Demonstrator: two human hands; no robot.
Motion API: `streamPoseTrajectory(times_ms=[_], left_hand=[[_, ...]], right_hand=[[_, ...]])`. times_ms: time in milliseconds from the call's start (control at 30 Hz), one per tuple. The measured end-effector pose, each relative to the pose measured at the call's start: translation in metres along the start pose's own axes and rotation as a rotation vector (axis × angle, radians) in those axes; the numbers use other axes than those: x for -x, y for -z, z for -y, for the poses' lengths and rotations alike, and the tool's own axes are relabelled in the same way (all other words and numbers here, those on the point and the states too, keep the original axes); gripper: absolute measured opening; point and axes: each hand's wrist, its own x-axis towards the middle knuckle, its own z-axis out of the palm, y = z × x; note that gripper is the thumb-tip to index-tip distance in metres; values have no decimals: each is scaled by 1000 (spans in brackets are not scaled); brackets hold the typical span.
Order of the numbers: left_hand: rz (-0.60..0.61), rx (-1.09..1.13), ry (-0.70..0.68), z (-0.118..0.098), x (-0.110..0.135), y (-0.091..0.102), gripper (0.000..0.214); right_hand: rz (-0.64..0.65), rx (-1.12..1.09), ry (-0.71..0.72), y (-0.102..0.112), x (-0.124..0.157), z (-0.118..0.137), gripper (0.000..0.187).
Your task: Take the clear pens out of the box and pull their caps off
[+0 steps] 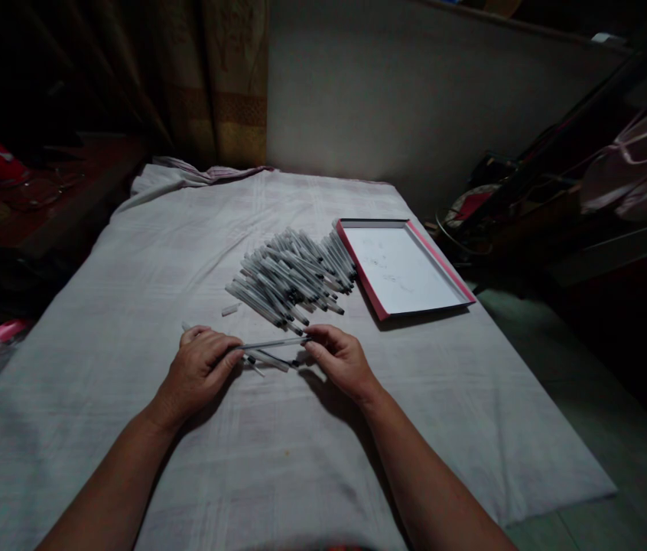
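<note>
Between my two hands a clear pen with a dark refill is held level just above the cloth. My left hand is closed around its left part, and a pale tip sticks out past the fingers. At the other end, the fingertips of my right hand pinch the dark tip. Under the pen lie a few loose pen parts, partly hidden by my left hand. Just beyond my hands is a large heap of similar clear pens with dark ends. A loose pen cap lies left of the heap.
A shallow pink-edged box lid with a white inside and dark marks sits right of the heap. Pale checked cloth covers the table. A dark red side table stands at the left, and a grey wall rises behind.
</note>
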Motion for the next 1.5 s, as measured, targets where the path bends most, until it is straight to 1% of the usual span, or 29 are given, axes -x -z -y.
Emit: streamPoseTrajectory(times_ms=[100, 267, 400, 600, 667, 833, 967, 1033, 1200, 1300, 1367, 1433, 1500], left_hand=[[-4, -7, -22, -1, 0, 0, 31], [1, -14, -40, 1, 1, 0, 30], [-12, -26, -34, 2, 1, 0, 29], [-1, -29, -32, 2, 1, -1, 30], [6, -29, -23, 2, 1, -1, 30], [5, -35, -12, 3, 1, -1, 32], [-4, -36, -39, 2, 0, 1, 32], [1, -39, -46, 1, -1, 3, 32], [64, -35, -46, 0, -3, 10, 35], [146, 46, -43, -3, -5, 18, 40], [220, 121, 1, -5, -4, 23, 43], [276, 194, 77, -6, -3, 26, 46], [283, 235, 134, -6, -1, 27, 46]], right_hand=[[5, -3, -49, 0, -1, 0, 23], [10, 16, -13, 2, -1, 3, 17], [15, -51, -36, 1, -2, -2, 27], [12, 17, -33, 2, -2, 1, 21], [11, 2, -28, 2, -2, 4, 18], [14, -62, -66, -1, -2, -1, 26], [10, 38, -40, -1, -3, -2, 23], [7, 55, -18, 0, -3, 0, 18], [-4, 35, 40, -1, -1, 7, 15], [-9, 46, 96, -1, 0, 10, 13], [-8, 57, 140, -1, 0, 11, 11], [-3, 53, 183, -1, 0, 13, 9], [2, 34, 213, -3, 0, 13, 8]])
